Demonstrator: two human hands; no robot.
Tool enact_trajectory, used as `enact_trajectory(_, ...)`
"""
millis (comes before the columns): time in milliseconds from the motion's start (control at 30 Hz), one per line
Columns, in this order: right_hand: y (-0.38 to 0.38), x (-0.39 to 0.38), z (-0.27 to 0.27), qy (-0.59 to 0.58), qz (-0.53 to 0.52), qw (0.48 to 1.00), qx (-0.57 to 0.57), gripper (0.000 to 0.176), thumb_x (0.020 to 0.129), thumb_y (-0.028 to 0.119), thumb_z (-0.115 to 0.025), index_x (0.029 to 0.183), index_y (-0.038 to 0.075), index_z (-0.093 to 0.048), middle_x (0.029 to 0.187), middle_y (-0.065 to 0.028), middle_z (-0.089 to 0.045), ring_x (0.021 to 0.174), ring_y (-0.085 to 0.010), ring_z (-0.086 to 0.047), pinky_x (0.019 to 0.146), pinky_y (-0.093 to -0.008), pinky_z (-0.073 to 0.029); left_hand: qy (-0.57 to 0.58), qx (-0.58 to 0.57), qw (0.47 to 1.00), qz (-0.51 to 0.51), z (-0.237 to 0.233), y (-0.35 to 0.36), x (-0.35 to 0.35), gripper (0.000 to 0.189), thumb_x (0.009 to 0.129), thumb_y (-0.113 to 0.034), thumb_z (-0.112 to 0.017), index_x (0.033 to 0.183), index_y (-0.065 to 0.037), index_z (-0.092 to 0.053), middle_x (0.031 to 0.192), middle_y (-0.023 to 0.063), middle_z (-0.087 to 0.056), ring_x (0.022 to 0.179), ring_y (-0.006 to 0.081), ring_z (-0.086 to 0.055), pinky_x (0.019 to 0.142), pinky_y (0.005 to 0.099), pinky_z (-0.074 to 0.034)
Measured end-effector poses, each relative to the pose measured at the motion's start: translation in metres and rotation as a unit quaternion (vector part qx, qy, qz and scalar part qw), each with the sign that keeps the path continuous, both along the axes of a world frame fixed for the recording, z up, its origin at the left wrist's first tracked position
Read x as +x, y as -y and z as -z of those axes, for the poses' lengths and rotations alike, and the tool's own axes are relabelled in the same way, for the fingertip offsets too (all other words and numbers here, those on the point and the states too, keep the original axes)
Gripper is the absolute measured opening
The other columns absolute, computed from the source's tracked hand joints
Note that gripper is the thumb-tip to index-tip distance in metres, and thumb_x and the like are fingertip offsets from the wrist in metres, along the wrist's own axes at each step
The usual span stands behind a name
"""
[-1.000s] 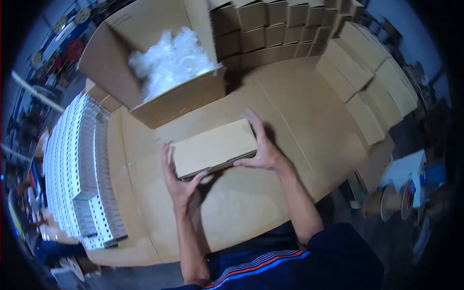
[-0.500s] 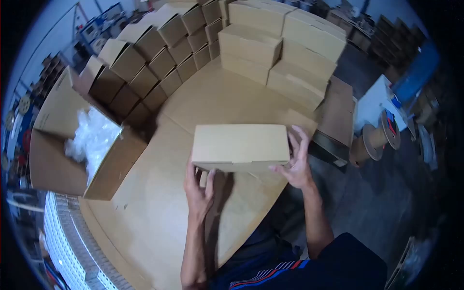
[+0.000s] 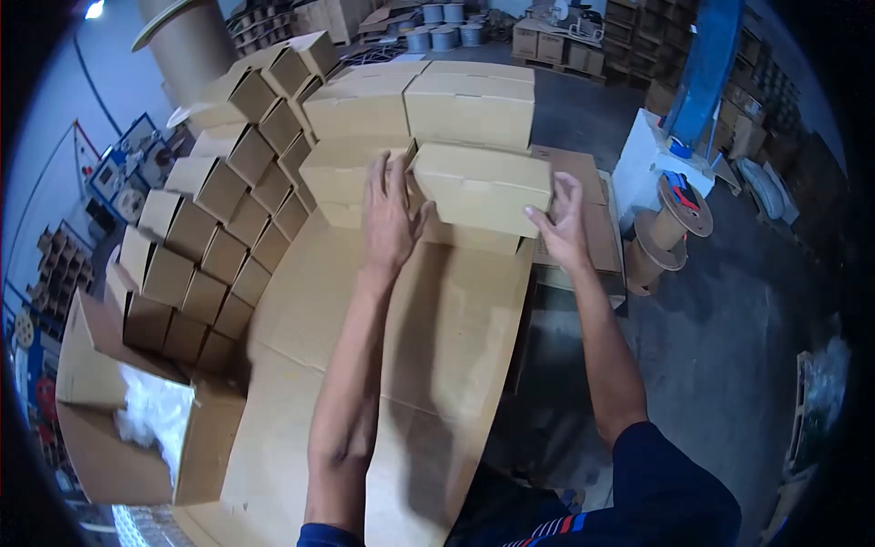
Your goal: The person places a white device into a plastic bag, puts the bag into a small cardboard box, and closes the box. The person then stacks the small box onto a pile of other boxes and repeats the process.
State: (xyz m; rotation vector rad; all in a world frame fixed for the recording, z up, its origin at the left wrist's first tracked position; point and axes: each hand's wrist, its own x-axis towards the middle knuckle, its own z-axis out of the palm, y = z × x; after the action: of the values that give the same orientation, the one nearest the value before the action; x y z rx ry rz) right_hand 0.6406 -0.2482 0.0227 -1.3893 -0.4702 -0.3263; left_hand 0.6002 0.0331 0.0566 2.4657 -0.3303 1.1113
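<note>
R hand [image 3: 561, 221], part-curled, gripped ctn [image 3: 483, 187] at right end; L hand [image 3: 388, 223], loosely open, stood beside left end, contact unclear.

the left forearm [image 3: 356, 356] rises from the lower middle of the frame, its elbow slightly bent, to the left hand [image 3: 390, 223] above centre, fingers pointing up, thumb spread rightward. the bare right forearm [image 3: 606, 342] slants up and leftward; the right hand [image 3: 567, 230] has curled fingers, thumb pointing left.
</note>
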Motion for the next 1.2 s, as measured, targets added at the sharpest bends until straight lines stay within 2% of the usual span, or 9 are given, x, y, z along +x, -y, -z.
enact_trajectory(67,-0.004,0.021,0.022,0.079,0.074,0.986,-0.126,0.073,0.09,-0.009,-0.067,0.152,0.006,-0.031,0.151,-0.0198,-0.045,0.138,-0.0286,-0.049,0.115,-0.0394,-0.041,-0.049,0.062,0.997,-0.016,0.004,-0.017,0.027,0.087,0.087,-0.027,-0.081,0.157,-0.006,-0.034,0.156,0.0249,-0.039,0.147,0.045,-0.033,0.12,0.0573,-0.03)
enact_trajectory(100,-0.01,0.011,0.016,0.018,0.0,0.998,-0.062,0.067,0.091,-0.007,-0.065,0.152,0.005,-0.04,0.152,-0.0189,-0.048,0.14,-0.0289,-0.048,0.117,-0.0397,-0.038,-0.089,0.107,0.989,-0.041,0.011,-0.026,0.039,0.084,0.088,-0.032,-0.08,0.156,-0.011,-0.037,0.157,0.0203,-0.041,0.147,0.0433,-0.034,0.12,0.0586,-0.031)
enact_trajectory(467,-0.029,0.006,0.02,0.084,0.206,0.952,-0.209,0.061,0.089,0.002,-0.073,0.146,0.008,-0.051,0.142,-0.0191,-0.057,0.133,-0.0373,-0.054,0.11,-0.0443,-0.045,-0.129,0.13,0.981,-0.07,0.007,-0.034,0.054,0.077,0.087,-0.025,-0.079,0.155,-0.014,-0.043,0.157,0.0073,-0.048,0.146,0.0339,-0.041,0.122,0.0555,-0.033)
enact_trajectory(633,-0.036,0.001,0.014,0.095,0.234,0.942,-0.22,0.062,0.088,0.001,-0.074,0.145,0.006,-0.052,0.136,-0.0209,-0.059,0.128,-0.0398,-0.056,0.108,-0.0457,-0.045,-0.111,0.116,0.985,-0.063,0.01,-0.033,0.055,0.075,0.086,-0.02,-0.079,0.153,-0.015,-0.046,0.156,0.0075,-0.049,0.145,0.0351,-0.042,0.121,0.0548,-0.034)
enact_trajectory(867,-0.038,-0.003,0.008,0.057,0.22,0.955,-0.188,0.061,0.085,-0.005,-0.075,0.142,0.008,-0.058,0.138,-0.0193,-0.061,0.124,-0.0332,-0.063,0.083,-0.0367,-0.063,-0.086,0.117,0.987,-0.071,0.014,-0.03,0.056,0.075,0.086,-0.018,-0.079,0.153,-0.009,-0.047,0.153,0.0114,-0.053,0.145,0.0349,-0.044,0.121,0.0467,-0.036)
enact_trajectory(900,-0.038,-0.003,0.005,0.057,0.231,0.951,-0.199,0.061,0.083,-0.004,-0.077,0.14,0.007,-0.059,0.134,-0.0206,-0.063,0.119,-0.0373,-0.064,0.089,-0.0405,-0.06,-0.071,0.16,0.981,-0.083,0.024,-0.034,0.062,0.076,0.089,-0.019,-0.076,0.156,-0.008,-0.042,0.157,0.0113,-0.049,0.146,0.0352,-0.043,0.121,0.0467,-0.036)
enact_trajectory(933,-0.036,-0.001,0.004,0.086,0.244,0.939,-0.228,0.061,0.081,-0.005,-0.078,0.139,0.005,-0.06,0.127,-0.0218,-0.065,0.115,-0.042,-0.064,0.096,-0.0433,-0.055,-0.148,0.236,0.953,-0.12,0.013,-0.032,0.057,0.079,0.095,-0.025,-0.068,0.161,-0.005,-0.029,0.166,0.0117,-0.035,0.151,0.0342,-0.037,0.125,0.0457,-0.029)
enact_trajectory(1000,-0.036,-0.007,-0.007,0.063,0.272,0.913,-0.298,0.062,0.079,-0.002,-0.078,0.138,0.004,-0.06,0.128,-0.0212,-0.062,0.118,-0.0425,-0.06,0.103,-0.0438,-0.049,-0.218,0.208,0.95,-0.085,-0.009,-0.031,0.037,0.086,0.094,-0.03,-0.07,0.162,-0.004,-0.025,0.167,0.0128,-0.033,0.152,0.0332,-0.035,0.126,0.0448,-0.028)
enact_trajectory(1200,-0.069,-0.035,-0.036,0.124,0.411,0.78,-0.455,0.048,0.083,0.011,-0.077,0.128,0.005,-0.063,0.135,-0.0207,-0.054,0.131,-0.0391,-0.05,0.109,-0.0488,-0.043,-0.295,0.208,0.931,-0.061,-0.044,-0.073,-0.032,0.091,0.093,-0.043,-0.07,0.162,-0.005,-0.024,0.161,0.016,-0.041,0.15,0.0354,-0.037,0.126,0.0531,-0.024)
